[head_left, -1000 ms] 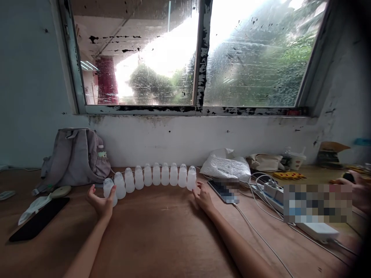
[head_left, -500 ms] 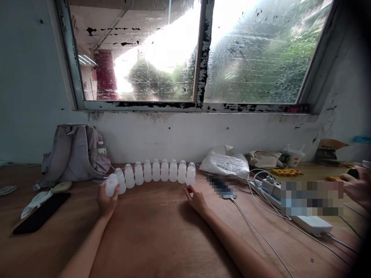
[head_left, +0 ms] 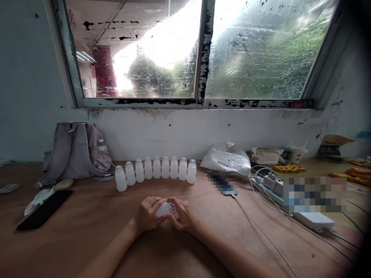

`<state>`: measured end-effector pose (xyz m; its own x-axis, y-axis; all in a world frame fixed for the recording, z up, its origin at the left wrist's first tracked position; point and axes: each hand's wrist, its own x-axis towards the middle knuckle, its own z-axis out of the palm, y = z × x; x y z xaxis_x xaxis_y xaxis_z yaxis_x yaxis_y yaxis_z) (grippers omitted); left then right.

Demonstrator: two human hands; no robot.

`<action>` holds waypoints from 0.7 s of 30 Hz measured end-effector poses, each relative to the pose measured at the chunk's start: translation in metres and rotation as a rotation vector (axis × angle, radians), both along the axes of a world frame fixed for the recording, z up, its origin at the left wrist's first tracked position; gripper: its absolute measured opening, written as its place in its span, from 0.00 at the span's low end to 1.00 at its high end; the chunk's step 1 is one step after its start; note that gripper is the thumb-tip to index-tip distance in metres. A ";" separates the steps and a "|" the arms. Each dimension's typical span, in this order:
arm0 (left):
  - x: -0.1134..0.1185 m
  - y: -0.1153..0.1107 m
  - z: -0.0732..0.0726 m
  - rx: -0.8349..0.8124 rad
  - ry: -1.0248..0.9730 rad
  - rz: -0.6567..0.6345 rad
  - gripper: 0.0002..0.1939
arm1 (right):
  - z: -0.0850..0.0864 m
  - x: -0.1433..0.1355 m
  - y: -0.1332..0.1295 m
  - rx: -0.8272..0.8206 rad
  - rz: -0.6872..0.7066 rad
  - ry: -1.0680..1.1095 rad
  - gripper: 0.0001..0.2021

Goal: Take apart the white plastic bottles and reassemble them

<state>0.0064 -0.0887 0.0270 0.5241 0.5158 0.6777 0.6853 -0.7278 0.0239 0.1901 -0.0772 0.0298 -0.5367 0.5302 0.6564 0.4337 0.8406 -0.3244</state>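
In the middle of the wooden table, both of my hands are closed around one frosted white baby bottle (head_left: 162,209), which lies tilted on its side. My left hand (head_left: 149,213) grips its body. My right hand (head_left: 183,214) has its fingers wrapped round the clear cap at the other end. Behind them, several like bottles (head_left: 157,168) stand upright in a curved row, each with a clear domed cap.
A grey backpack (head_left: 77,152) leans at the back left, near a black phone-like slab (head_left: 45,210). To the right lie a silvery padded bag (head_left: 226,160), a phone with a cable, a white power strip (head_left: 313,221) and yellow plastic parts (head_left: 288,169). A window is above.
My left hand has brought the bottle from the row's left end to the table's middle. My right hand has moved left and taken hold of its cap. Another person's hand has left at right.
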 end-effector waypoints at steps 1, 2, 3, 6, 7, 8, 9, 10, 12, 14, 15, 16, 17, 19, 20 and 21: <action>0.001 0.001 -0.001 0.013 0.020 0.011 0.22 | -0.001 -0.002 0.000 -0.021 -0.036 -0.002 0.12; 0.001 0.003 -0.001 0.015 0.041 0.031 0.23 | -0.002 -0.005 0.001 -0.055 -0.079 0.008 0.11; 0.002 0.004 -0.002 0.007 0.060 0.062 0.23 | -0.004 -0.007 0.004 -0.096 -0.129 0.031 0.09; 0.005 0.010 -0.004 -0.023 0.079 0.179 0.25 | -0.009 -0.011 0.016 -0.216 -0.255 0.147 0.12; 0.006 0.012 -0.005 -0.025 0.074 0.206 0.26 | -0.010 -0.012 0.021 -0.251 -0.280 0.190 0.13; 0.007 0.013 -0.006 -0.026 0.065 0.222 0.26 | -0.011 -0.012 0.024 -0.279 -0.294 0.226 0.14; 0.008 0.014 -0.006 -0.030 0.055 0.229 0.26 | -0.011 -0.012 0.027 -0.296 -0.296 0.249 0.14; 0.009 0.014 -0.006 -0.038 0.046 0.228 0.26 | -0.011 -0.012 0.028 -0.299 -0.286 0.255 0.14; 0.010 0.013 -0.005 -0.072 0.033 0.215 0.26 | -0.009 -0.009 0.028 -0.256 -0.248 0.213 0.13; 0.010 0.011 -0.001 -0.126 0.017 0.197 0.26 | -0.006 -0.005 0.026 -0.155 -0.200 0.137 0.12; 0.010 0.009 0.001 -0.159 0.005 0.182 0.25 | -0.004 -0.003 0.025 -0.110 -0.175 0.101 0.11; 0.010 0.008 0.004 -0.194 -0.012 0.163 0.25 | -0.003 -0.001 0.025 -0.072 -0.155 0.074 0.11; 0.010 0.007 0.006 -0.230 -0.034 0.146 0.24 | -0.002 0.001 0.024 -0.036 -0.138 0.055 0.10; 0.012 0.005 0.011 -0.298 -0.082 0.123 0.23 | 0.000 0.005 0.025 0.028 -0.109 0.033 0.08; 0.013 0.004 0.014 -0.330 -0.107 0.122 0.23 | 0.000 0.006 0.026 0.053 -0.097 0.028 0.08; 0.014 0.003 0.016 -0.362 -0.128 0.120 0.23 | 0.001 0.008 0.027 0.082 -0.085 0.022 0.08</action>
